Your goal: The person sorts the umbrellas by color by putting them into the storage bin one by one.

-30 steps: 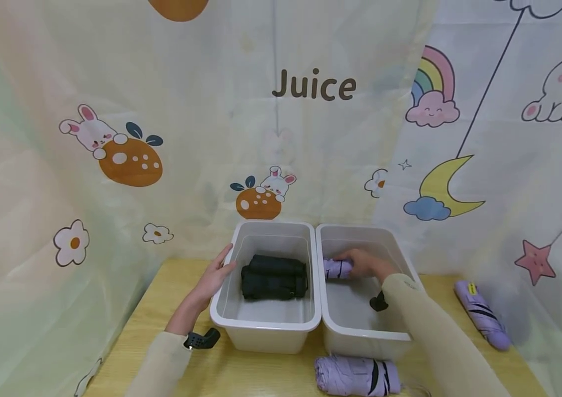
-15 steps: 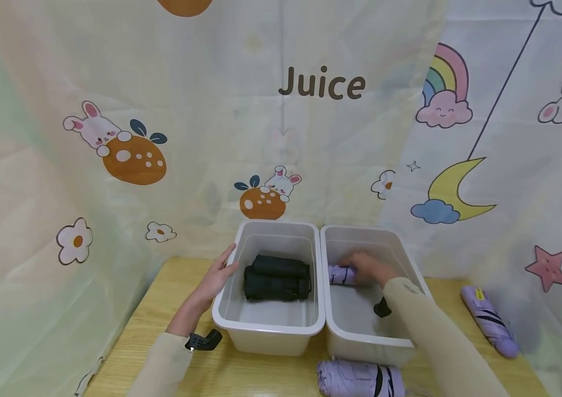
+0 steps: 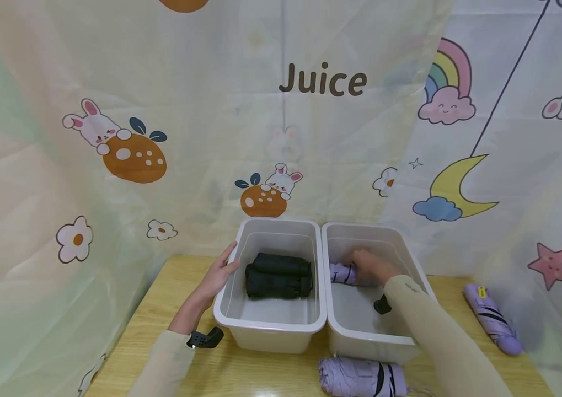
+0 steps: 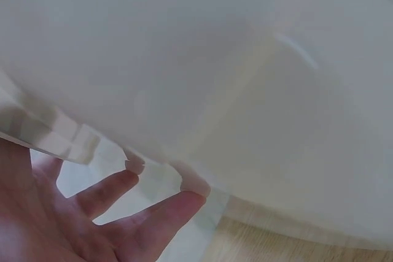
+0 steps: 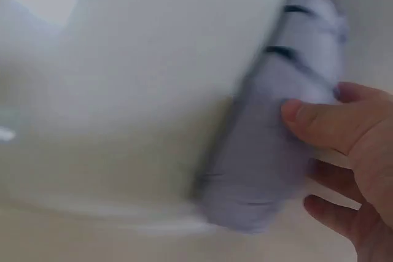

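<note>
My right hand is down inside the right white bin and holds a folded purple umbrella near its far left wall. In the right wrist view the thumb lies across the blurred umbrella, one finger is behind it, and the lower fingers are off it. My left hand rests against the outer left side of the left white bin. Its fingers are extended, with fingertips touching the wall in the left wrist view. Two dark rolled bundles, apparently folded umbrellas, lie inside that bin.
A purple folded umbrella lies before the right bin, and another one lies at the table's right side. The bins stand side by side on a wooden table. A printed curtain hangs behind them.
The head view has shifted slightly. Within the right bin, the right hand and its purple umbrella have come slightly nearer the front since the first frame. The left hand stays at its bin's side.
</note>
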Available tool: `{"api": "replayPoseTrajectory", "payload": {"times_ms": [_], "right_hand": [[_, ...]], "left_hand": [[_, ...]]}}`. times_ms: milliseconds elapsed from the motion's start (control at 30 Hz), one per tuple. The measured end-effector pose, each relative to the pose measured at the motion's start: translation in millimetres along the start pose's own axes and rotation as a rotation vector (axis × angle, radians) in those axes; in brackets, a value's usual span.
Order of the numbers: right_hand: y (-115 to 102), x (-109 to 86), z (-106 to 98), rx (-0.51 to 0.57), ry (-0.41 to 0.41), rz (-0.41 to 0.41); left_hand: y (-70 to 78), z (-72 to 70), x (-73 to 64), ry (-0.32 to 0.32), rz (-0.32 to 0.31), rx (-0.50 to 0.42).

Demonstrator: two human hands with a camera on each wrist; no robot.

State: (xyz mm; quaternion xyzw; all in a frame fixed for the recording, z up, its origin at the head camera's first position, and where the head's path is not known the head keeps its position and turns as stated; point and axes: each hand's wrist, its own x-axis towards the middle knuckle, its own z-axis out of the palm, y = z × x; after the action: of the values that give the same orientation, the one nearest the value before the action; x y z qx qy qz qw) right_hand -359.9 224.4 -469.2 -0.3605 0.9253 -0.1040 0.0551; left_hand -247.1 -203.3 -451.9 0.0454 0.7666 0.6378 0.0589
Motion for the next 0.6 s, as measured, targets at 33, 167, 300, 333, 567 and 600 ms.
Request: {"api": "replayPoseTrajectory", "payload": {"times_ms": [33,167,300,333,567,600], "right_hand": [[-3,1.6,-5,0.028,0.016,0.023],[-19,6.4,-36,0.218,0.149,0.098],[-35,-1.7,-80,0.350,0.326,0.115],[-38,-7.4,-91,0.365,0.360,0.127],[-27,-81.1,-135,0.355,0.512,0.275],[-23,-94.1,-134,0.350,0.528,0.296]], "left_hand": [[0.4,-0.5,-0.1,-0.002,0.001,0.006],[0.2,-3.3,-0.5,-0.013,0.006,0.039],[-0.4,-6.0,-0.6,-0.007,0.000,0.052],[0.1,-6.1,-0.4,-0.006,-0.001,0.050],[10.1,-1.1,-3.2,-0.038,-0.009,0.006],[9.3,0.6,-3.1,-0.045,-0.007,0.003]]}}
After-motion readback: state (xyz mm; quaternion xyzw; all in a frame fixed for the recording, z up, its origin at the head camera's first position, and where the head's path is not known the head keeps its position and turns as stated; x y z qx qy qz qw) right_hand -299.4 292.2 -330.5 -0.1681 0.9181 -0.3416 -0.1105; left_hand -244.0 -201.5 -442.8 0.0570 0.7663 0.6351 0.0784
